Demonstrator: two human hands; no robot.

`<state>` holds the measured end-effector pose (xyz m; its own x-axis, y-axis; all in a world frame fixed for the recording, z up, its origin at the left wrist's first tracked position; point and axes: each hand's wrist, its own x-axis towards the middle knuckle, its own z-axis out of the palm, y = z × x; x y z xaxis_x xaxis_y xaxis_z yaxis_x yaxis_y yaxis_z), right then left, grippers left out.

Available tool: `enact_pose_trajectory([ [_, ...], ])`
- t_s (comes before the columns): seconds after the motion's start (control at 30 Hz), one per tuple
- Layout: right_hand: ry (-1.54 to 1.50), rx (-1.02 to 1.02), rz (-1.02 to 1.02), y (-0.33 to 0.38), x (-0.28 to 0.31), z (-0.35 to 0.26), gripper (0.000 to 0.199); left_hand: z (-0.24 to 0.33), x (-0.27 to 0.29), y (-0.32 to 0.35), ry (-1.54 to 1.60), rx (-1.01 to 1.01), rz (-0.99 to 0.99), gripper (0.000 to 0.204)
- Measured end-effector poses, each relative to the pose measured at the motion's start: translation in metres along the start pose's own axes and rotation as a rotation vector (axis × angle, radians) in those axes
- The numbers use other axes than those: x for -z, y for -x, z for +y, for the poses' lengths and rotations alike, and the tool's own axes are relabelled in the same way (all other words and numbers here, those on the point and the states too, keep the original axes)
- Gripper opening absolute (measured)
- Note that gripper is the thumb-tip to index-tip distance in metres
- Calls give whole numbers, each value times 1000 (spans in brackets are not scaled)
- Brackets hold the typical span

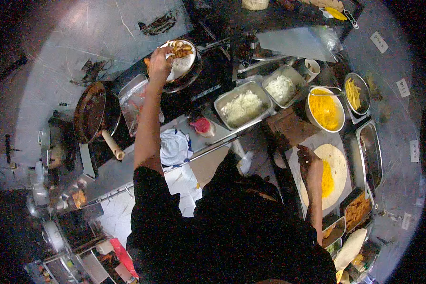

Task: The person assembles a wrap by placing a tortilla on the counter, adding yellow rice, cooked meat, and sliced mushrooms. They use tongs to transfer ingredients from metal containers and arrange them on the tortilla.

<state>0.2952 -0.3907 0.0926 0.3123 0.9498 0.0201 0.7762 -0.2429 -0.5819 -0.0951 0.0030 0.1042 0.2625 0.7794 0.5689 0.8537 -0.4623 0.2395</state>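
My left hand [160, 68] reaches far forward to a white plate [179, 73] beside the black stove top. Its fingers are drawn together over the plate's left side; what they pinch is hidden. Browned food pieces [182, 48] lie on the plate's far part, and a round pan rim shows under it. On my right, a large flatbread [337, 161] lies on pale paper [296, 163], with shredded yellow cheese [326, 182] across its middle. My right hand [310, 163] hovers at the flatbread's left edge, fingers loosely stretched, with small white bits on it.
Two metal pans hold white crumbly food [244, 108] and white shreds [281, 90]. A white bowl [324, 128] of yellow cheese has a utensil in it. Nearby are a bowl of yellow strips [354, 94], a red-lidded container [202, 126], and a frying pan [91, 113] at left.
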Motion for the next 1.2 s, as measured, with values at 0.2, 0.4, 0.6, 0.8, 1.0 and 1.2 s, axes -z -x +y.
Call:
enact_pose_trajectory([
  [0.2, 3, 128, -2, -36, -31, -34, 25, -25, -56, -49, 33, -331, -216, 37],
  [0.4, 107, 184, -199, -75, -56, -85, 26, -43, -80, -40, 247, -353, -165, 31],
  [0.6, -433, 520, -129, -141, -109, -191, 27, -81, -47, -27, 514, 365, -232, 21],
  [0.8, -1654, -208, -617, -226, -173, -268, 43, -7, 16, -7, 202, -16, -337, 27],
  [1.0, -1625, -303, -520, -262, -209, -282, 25, -3, 30, -11, 548, 276, -393, 32],
  [1.2, -537, 106, -120, -261, -211, -308, 22, -40, -35, -25, 60, 70, -231, 29],
])
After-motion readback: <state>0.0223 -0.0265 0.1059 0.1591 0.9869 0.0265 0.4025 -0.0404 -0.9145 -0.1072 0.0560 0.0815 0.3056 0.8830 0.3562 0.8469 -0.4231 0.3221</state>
